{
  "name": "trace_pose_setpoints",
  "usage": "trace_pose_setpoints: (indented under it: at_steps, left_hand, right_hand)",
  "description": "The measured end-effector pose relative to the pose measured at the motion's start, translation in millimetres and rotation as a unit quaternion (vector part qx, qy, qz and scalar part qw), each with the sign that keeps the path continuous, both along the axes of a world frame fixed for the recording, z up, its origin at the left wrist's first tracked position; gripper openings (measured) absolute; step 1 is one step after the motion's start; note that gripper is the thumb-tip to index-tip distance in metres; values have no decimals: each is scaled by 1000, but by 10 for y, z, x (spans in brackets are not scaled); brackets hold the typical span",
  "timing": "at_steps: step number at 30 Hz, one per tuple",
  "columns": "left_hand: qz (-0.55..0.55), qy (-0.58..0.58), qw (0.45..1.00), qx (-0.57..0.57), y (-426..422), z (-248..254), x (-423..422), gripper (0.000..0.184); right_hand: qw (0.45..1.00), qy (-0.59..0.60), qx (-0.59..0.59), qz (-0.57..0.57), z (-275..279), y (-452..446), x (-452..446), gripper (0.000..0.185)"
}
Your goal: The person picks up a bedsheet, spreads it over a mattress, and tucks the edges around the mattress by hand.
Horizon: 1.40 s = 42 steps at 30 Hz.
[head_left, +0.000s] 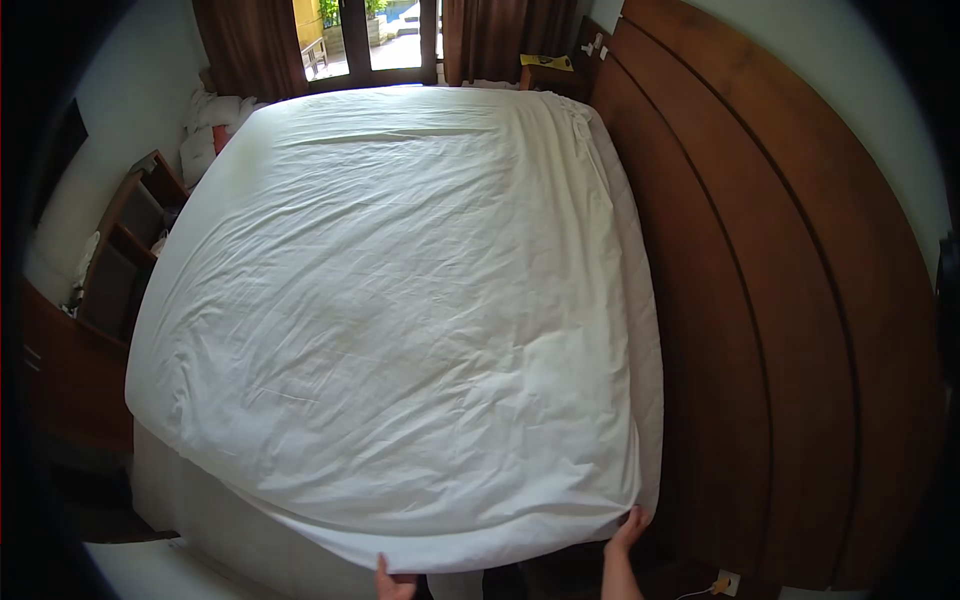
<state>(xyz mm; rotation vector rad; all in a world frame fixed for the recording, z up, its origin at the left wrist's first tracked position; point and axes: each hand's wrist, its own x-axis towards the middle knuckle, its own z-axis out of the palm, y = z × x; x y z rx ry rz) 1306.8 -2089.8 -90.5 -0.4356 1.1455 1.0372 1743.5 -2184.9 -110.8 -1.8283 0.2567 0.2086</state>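
Observation:
A white bed sheet (400, 300) covers most of a wide mattress (650, 400), with diagonal wrinkles across it. Its near edge is pulled toward me and lifted off the side of the bed. At that edge my left hand (395, 582) is closed on the sheet, thumb on top and the other fingers mostly hidden beneath. My right hand (627, 530) grips the sheet at the near corner by the headboard. Along the right side a strip of the mattress shows past the sheet.
A curved wooden headboard (740, 250) runs along the right. Wooden shelves (140, 230) stand at the left, with white bedding (215, 120) heaped behind them. Glass doors (370, 45) between brown curtains (250, 45) are at the far end. A plugged-in cable (718, 585) sits low near my right arm.

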Motion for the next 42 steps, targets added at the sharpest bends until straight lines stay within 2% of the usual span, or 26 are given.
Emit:
trace_pose_setpoints:
  at_steps: [1,2,3,4,5,6,7,8,9,11,14,17,20,21,22,23,26,27,30,32,34,35,36,39,40,42]
  left_hand:
    - [-14,-33,998,-42,-51,-2,296,56]
    - [-37,-82,995,-46,-85,65,627,55]
    - [-61,-131,988,-49,-111,115,935,54]
    - [-63,-165,984,-24,-188,90,1209,54]
    - [-65,-199,978,0,-228,61,1378,53]
    - [-62,-197,978,2,-252,60,1408,53]
    - [-74,-175,982,4,-295,65,1449,53]
    - [-85,-153,985,5,-350,80,1498,54]
    - [-99,-203,974,4,-281,165,1371,55]
    - [-136,-250,958,-20,-188,469,1136,52]
    - [-99,-251,960,-74,-243,797,972,44]
    - [-93,-221,968,-69,-323,887,962,49]
    - [-88,-206,973,-62,-573,535,940,48]
    - [-75,-218,971,-66,-710,313,900,47]
    - [-122,-186,972,-77,-807,137,861,45]
    - [-119,-187,972,-73,-757,142,851,45]
    - [-118,-148,981,-36,-496,188,833,53]
    - [-112,-144,983,6,-527,-37,706,61]
    - [-87,-148,985,-9,-333,207,598,63]
    - [-80,-125,989,23,-280,466,606,66]
    - [-84,-100,991,9,-358,255,554,71]
    - [-86,-73,993,-16,-421,182,552,75]
    - [-57,-103,992,-38,-451,155,579,71]
    - [-37,-59,992,-103,-668,-588,609,64]
    - [-34,-55,993,-94,-669,-662,660,55]
    - [-37,-53,992,-113,-653,-862,693,53]
  right_hand:
    - [996,73,12,-56,-386,-101,-99,23]
    - [964,224,73,-122,-853,-241,-259,25]
    - [928,342,118,-87,-719,-62,-622,22]
    - [898,431,73,-52,-766,34,-997,21]
    - [850,512,115,40,-1082,-35,-1383,22]
    - [759,586,215,184,-361,399,-1656,26]
    - [708,634,143,276,-541,396,-1780,31]
    - [675,671,117,284,-543,517,-1916,35]
    - [639,706,90,291,-560,632,-2054,40]
    - [612,741,89,261,-558,757,-2167,40]
    - [632,729,130,229,-573,763,-2021,41]
    - [675,681,184,214,-567,703,-1647,42]
    - [718,620,239,207,-419,665,-1117,42]
    - [730,596,259,211,-314,684,-918,43]
    - [743,570,278,214,-188,718,-718,43]
    - [753,543,299,220,-38,757,-500,43]
    - [773,458,363,249,560,857,171,44]
    - [776,431,380,260,782,891,377,44]
    - [775,370,419,294,1424,955,836,44]
    - [781,356,412,306,1582,863,1033,45]
    - [799,360,368,310,1334,631,1259,45]
    - [813,356,347,305,679,266,1468,43]
    - [825,352,325,299,18,-101,1681,41]
    - [815,445,325,181,-86,-295,1752,42]
    - [815,448,321,177,-151,-345,1802,42]
    - [817,461,303,168,-256,-454,1967,42]
